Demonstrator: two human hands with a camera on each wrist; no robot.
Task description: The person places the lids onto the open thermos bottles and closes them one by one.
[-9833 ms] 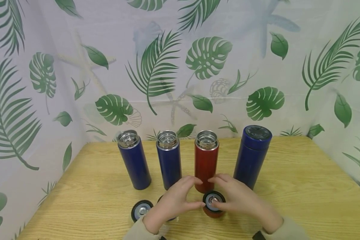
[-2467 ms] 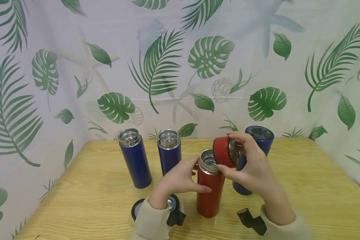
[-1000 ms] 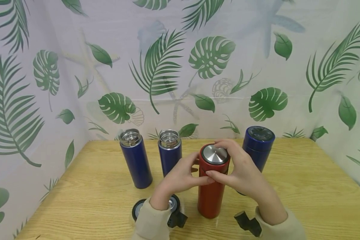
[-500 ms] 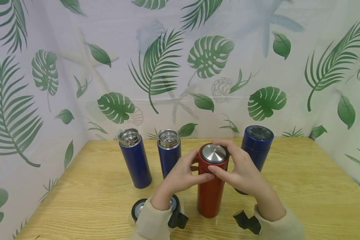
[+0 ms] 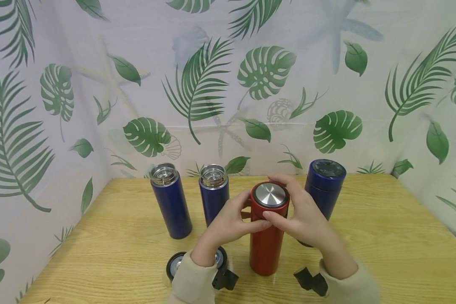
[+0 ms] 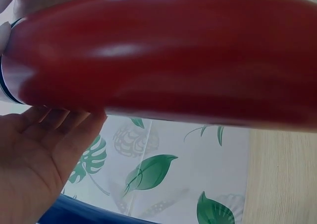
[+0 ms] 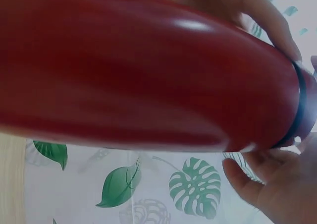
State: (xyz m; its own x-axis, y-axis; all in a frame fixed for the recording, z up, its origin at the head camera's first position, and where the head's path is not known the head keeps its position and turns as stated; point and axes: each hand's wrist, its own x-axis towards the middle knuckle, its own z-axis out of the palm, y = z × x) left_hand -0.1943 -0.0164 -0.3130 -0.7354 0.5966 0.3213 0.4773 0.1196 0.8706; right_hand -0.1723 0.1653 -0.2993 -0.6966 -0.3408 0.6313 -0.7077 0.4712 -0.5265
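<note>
A red thermos flask (image 5: 265, 249) stands upright near the front of the table, its red lid (image 5: 270, 195) with a shiny steel disc sitting on the mouth. My left hand (image 5: 229, 221) grips the upper body, thumb in front and fingers behind. Around the lid curl the fingers and thumb of my right hand (image 5: 305, 213), the thumb at the seam. In the left wrist view the red flask (image 6: 163, 60) fills the top, with left-hand fingers (image 6: 74, 130) against its far side. The right wrist view shows a dark seam between flask (image 7: 148, 80) and lid (image 7: 309, 105).
Two lidless blue flasks (image 5: 172, 207) (image 5: 215, 196) stand at the back left. A lidded blue flask (image 5: 324, 190) stands behind my right hand. Two upturned lids (image 5: 172, 266) (image 5: 222, 255) lie by my left sleeve, partly hidden. A leaf-print curtain (image 5: 228, 105) backs the table.
The red lid went from the table into my right hand, tilted over the mouth, then onto the flask. The flask came nearer. Over the last second my right hand shifted slightly around the lid.
</note>
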